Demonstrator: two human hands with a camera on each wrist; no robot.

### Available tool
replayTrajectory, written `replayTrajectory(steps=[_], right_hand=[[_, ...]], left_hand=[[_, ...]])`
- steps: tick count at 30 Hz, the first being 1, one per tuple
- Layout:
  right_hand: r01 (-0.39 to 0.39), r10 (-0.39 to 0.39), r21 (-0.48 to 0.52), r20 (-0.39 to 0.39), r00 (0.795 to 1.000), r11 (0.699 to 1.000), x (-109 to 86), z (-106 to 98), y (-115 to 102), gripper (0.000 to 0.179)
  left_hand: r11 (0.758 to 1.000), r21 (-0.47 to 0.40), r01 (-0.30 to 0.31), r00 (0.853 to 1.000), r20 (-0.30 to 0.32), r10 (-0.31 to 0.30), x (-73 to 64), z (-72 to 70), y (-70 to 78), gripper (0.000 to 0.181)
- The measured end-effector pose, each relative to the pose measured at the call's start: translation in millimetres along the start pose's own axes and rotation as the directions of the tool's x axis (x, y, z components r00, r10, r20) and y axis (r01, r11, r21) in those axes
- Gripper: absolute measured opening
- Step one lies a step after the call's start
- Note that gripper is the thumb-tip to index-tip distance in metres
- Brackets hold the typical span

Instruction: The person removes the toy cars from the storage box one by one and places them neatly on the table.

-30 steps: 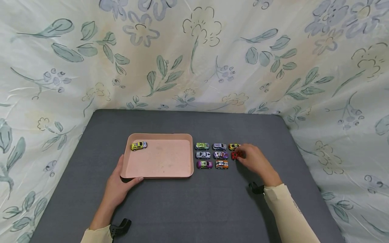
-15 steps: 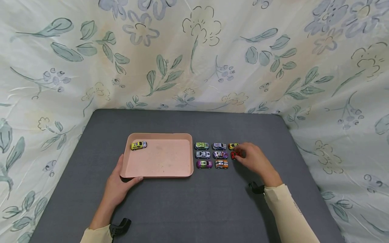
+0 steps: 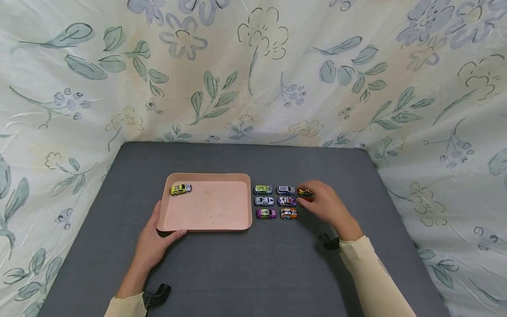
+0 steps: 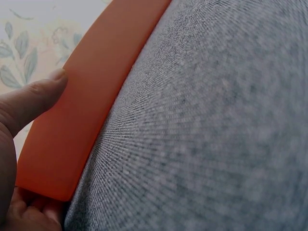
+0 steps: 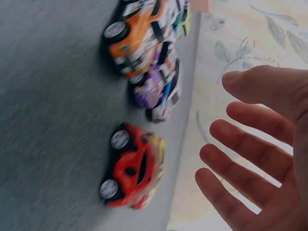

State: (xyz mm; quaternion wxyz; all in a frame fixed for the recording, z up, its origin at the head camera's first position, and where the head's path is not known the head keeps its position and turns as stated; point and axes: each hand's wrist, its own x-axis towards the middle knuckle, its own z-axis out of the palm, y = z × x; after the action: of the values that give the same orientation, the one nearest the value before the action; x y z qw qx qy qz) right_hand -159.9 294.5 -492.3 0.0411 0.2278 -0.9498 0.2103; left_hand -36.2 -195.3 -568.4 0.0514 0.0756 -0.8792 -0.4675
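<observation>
My left hand (image 3: 152,244) holds the near left corner of a pink tray (image 3: 214,207); in the left wrist view its thumb presses the tray's side wall, with fingers bent at the corner. A yellow toy car (image 3: 181,189) sits inside at the far left. Over the right end of the toy car rows hovers my right hand (image 3: 328,204), fingers spread and holding nothing. Just below it are a red toy car (image 5: 130,168) and a second yellow toy car (image 3: 306,192), both partly covered in the head view. The red car stands on its wheels, apart from the fingers.
Between tray and right hand stand several more toy cars in rows: a green one (image 3: 263,189), a purple one (image 3: 266,214) and an orange one (image 3: 288,213) among them. Grey cloth (image 3: 245,273) covers the table. A floral curtain (image 3: 253,110) hangs behind and at both sides.
My right hand has let go of the red car and shifted slightly left and away from me, its fingers opening. The left hand and tray stay in place.
</observation>
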Motion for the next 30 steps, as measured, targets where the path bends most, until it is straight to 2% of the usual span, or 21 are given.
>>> replayTrajectory(steps=[30], right_hand=[[0.165, -0.165, 0.003, 0.027, 0.986, 0.986, 51.9, 1.8, -61.6, 0.036]], left_hand=[[1.0, 0.002, 0.003, 1.0, 0.002, -0.003, -1.3, -0.9, 0.3, 0.121]])
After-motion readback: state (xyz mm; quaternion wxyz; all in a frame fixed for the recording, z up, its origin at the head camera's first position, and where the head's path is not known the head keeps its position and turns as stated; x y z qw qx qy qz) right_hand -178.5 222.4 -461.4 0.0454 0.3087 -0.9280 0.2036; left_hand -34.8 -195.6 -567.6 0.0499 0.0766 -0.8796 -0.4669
